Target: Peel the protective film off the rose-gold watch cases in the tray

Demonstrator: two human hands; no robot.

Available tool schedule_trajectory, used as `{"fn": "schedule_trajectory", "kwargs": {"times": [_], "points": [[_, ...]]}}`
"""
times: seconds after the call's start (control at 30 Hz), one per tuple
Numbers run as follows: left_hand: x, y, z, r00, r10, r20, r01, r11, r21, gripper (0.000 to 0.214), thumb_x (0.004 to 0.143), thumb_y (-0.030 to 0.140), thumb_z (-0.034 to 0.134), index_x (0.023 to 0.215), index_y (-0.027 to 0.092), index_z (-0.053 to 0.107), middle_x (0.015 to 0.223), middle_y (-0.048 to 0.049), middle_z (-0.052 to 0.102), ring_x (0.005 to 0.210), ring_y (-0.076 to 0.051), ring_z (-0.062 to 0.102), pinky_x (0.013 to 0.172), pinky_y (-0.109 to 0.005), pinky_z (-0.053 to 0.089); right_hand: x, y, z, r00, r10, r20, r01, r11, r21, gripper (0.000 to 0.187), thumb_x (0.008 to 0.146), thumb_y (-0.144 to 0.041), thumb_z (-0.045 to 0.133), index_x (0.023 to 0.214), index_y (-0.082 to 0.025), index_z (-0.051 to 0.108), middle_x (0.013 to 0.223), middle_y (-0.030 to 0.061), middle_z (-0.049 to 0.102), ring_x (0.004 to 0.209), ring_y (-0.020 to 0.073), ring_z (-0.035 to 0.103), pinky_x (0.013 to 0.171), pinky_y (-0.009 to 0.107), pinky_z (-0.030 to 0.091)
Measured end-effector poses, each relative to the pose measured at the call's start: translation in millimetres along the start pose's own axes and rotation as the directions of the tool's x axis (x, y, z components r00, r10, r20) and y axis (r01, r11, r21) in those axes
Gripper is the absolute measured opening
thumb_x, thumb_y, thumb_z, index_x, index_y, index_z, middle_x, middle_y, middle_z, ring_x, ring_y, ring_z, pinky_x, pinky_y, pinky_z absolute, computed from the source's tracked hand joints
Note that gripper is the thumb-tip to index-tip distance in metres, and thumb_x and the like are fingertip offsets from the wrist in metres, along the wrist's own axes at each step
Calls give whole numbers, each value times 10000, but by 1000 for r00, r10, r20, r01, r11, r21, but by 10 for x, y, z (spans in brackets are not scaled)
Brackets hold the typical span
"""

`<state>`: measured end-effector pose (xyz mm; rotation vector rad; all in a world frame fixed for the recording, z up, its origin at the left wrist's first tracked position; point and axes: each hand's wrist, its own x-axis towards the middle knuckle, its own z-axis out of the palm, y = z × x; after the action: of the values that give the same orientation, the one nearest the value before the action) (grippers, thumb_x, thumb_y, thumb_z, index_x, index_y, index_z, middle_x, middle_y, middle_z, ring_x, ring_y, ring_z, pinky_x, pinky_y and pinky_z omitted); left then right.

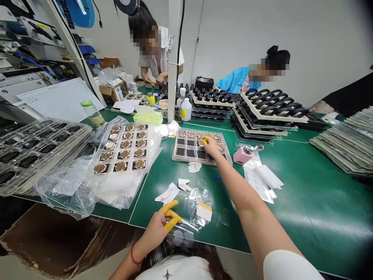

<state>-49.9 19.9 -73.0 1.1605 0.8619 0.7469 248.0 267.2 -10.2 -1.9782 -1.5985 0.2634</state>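
Note:
My right hand [212, 147] reaches over a clear-lidded tray [176, 158] with dark square compartments. Its yellow-covered fingertips are pressed together beside a round gold watch part [201, 143]; what lies between them is hidden. More round watch parts [190, 134] fill the tray's back row, while several front compartments show only their dark bottoms. Near the table's front edge, my left hand [159, 227] holds nothing, its yellow-covered fingers stretched out and apart. Clear film [189, 225] lies beside it, close to a white card with a yellow strip [204, 212].
To the left, another tray of gold watch parts [131, 149] rests on plastic bags, beside stacked trays [43, 144]. A pink pump bottle [243, 154] stands right of my right hand. Strap trays [271, 112] and a paper stack [349, 144] lie farther right. Two people work across the table.

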Motion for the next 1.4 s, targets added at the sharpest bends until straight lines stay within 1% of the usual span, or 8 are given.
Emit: {"fn": "schedule_trajectory", "kwargs": {"times": [0.5, 0.67, 0.83, 0.9, 1.07, 1.2, 1.3, 1.4], "points": [[-39, 36, 5, 1000, 1, 28, -1, 1000, 5, 463, 835, 334, 601, 1252, 158, 503, 872, -70, 676, 830, -180, 634, 778, -301, 469, 82, 568, -467, 959, 280, 29, -252, 899, -358, 321, 739, -339, 617, 940, -90, 626, 935, 184, 617, 909, 300, 571, 750, 390, 445], [-57, 41, 57, 993, 33, -109, -42, 996, -82, 487, 819, 311, 624, 1253, 153, 468, 802, -48, 665, 772, -162, 630, 737, -284, 463, -947, -133, -346, 994, 51, 94, -79, 944, 321, 485, 756, -369, 592, 1179, -171, 459, 901, 77, 622, 789, 212, 597, 713, 341, 466], [-101, 99, 148, 995, 73, -62, -86, 963, -254, 705, 712, 227, 738, 1307, 247, 360, 943, -32, 609, 834, -164, 620, 791, -311, 476, -2388, -829, -49, 727, -253, 639, -307, 712, 632, 467, 788, -417, 567, 1184, -211, 428, 750, -8, 585, 670, 159, 573, 630, 310, 475], [-154, 120, 141, 995, 72, -65, -88, 954, -286, 628, 695, 209, 746, 1232, 245, 422, 1019, -45, 584, 880, -169, 601, 817, -320, 482, -2626, -902, 39, 687, -314, 655, -239, 753, 612, 433, 798, -396, 571, 1174, -215, 457, 774, -2, 594, 683, 156, 568, 619, 302, 466], [-330, 168, 2, 986, -9, -168, -36, 963, -268, 543, 705, 177, 714, 1171, 229, 442, 938, -3, 516, 799, -126, 537, 776, -314, 511, -2272, -678, 183, 878, -376, 298, 285, 908, 306, 237, 850, -327, 518, 1028, -199, 608, 971, 84, 622, 874, 226, 542, 775, 379, 423], [-399, 214, -108, 983, -30, -180, 0, 987, -163, 560, 692, 124, 706, 1182, 213, 448, 934, 6, 534, 820, -109, 538, 802, -258, 462, -2019, -548, 200, 870, -396, 294, 418, 908, -13, 200, 824, -189, 499, 945, -170, 657, 923, 116, 630, 858, 258, 529, 744, 388, 395], [-404, 268, -136, 981, -3, -192, -17, 994, -104, 528, 710, 152, 696, 1174, 211, 452, 953, -5, 555, 833, -126, 562, 789, -266, 466, -2242, -690, 50, 803, -531, 272, 506, 848, 160, 188, 848, -186, 490, 938, -203, 654, 886, 81, 640, 831, 221, 536, 744, 361, 396], [-402, 358, -121, 988, 30, -154, -35, 999, -28, 513, 709, 198, 710, 1161, 201, 466, 988, -34, 587, 867, -161, 587, 782, -282, 480, -2578, -930, -108, 584, -776, 236, 703, 630, 330, 193, 857, -182, 517, 974, -263, 649, 915, 45, 652, 854, 200, 517, 792, 365, 377]]}}
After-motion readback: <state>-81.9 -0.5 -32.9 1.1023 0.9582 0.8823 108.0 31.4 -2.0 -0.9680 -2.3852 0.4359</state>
